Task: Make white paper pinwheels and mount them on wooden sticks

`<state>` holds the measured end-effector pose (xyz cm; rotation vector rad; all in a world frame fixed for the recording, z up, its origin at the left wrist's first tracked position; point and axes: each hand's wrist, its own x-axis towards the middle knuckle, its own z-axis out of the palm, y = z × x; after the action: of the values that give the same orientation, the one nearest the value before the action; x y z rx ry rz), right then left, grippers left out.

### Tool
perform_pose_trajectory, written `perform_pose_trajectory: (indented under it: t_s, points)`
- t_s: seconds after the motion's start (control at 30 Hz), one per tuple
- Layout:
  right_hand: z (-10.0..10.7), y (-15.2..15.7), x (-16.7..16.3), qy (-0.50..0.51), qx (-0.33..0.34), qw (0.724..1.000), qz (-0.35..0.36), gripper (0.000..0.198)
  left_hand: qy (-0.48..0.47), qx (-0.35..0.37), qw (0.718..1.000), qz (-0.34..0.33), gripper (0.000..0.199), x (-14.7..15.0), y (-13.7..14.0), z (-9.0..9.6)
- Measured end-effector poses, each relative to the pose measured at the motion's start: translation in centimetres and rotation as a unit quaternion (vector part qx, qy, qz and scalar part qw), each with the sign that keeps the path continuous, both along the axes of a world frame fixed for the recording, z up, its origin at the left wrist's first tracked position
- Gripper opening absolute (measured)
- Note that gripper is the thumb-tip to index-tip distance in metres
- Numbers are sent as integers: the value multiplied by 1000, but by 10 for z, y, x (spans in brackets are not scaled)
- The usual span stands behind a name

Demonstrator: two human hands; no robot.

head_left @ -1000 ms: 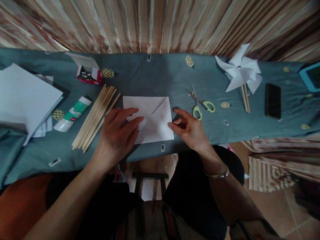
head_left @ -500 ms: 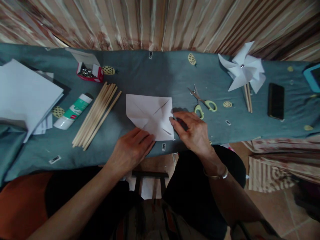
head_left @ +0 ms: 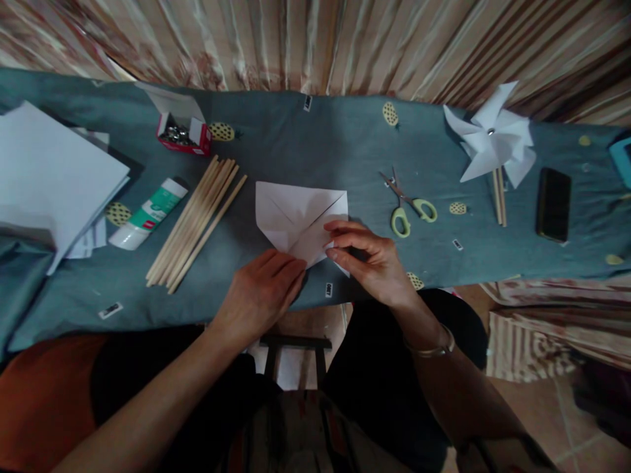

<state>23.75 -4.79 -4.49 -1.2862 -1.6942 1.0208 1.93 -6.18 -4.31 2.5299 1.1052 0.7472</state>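
A white square of paper (head_left: 296, 207) with creases and slits lies on the cloth in front of me. My left hand (head_left: 266, 282) grips its lower left edge, fingers closed together over a corner. Thumb and fingertips of my right hand (head_left: 363, 258) pinch a flap at the paper's right side, drawn in toward the middle. Part of the lower edge is hidden behind both hands. Just right of the paper lie open scissors (head_left: 408, 205) with light green handles.
Wooden sticks (head_left: 197, 223), a glue stick (head_left: 148, 213) and a small red box (head_left: 183, 136) of metal pieces lie left, beyond them stacked white paper (head_left: 59, 174). At right are a paper pinwheel (head_left: 493, 135) on sticks and a phone (head_left: 553, 205). A curtain (head_left: 276, 46) hangs behind.
My right hand has moved left from the paper's right edge, bringing a flap inward. My left hand stays on the lower left edge. The whole view has shifted slightly.
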Motion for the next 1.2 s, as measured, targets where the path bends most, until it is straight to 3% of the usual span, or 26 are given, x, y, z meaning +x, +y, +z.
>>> perform_pose_trajectory:
  t_s: [0.43,0.7,1.2]
  points:
    - [-7,7,-24,-183,107,977,-36,8,-33,-39,999,-7,19,2,-6,-5]
    - [-6,7,-28,-192,116,974,-40,2,-51,-54,997,3,18,2,-7,-7]
    - [-7,4,-27,-204,121,971,-34,9,-61,-71,996,2,20,1,-6,-9]
